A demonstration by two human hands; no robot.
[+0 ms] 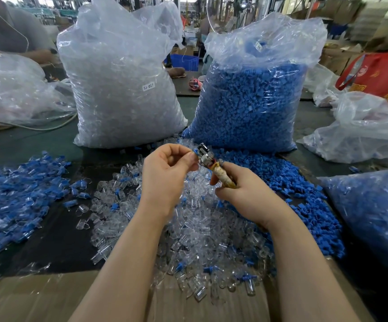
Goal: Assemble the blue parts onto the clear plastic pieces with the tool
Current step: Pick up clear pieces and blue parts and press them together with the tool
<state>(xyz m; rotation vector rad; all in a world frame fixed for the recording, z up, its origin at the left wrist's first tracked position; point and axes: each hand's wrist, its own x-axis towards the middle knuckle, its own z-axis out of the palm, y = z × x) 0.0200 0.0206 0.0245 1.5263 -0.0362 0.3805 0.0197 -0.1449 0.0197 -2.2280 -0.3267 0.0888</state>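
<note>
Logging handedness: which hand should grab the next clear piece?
Left, probably. The left hand only pinches a small blue part at the tool tip; the right hand grips the tool.

Factory or assembly workshop floor, manual piecework station. Evidence: two large clear plastic sacks standing on a dark worktable (49, 145), one packed with clear plastic pieces (121, 94) and carrying a white label (148, 86) reading "SJ-017", the other full of blue parts (246, 108). Loose heaps of the same parts spread across the table. More part-filled bags at both sides. Behind: a blue plastic crate (185, 62), stacked cardboard cartons (341, 54), another worker's arm (14, 52) at the table's far left, long hall with machinery, blurred.
</note>
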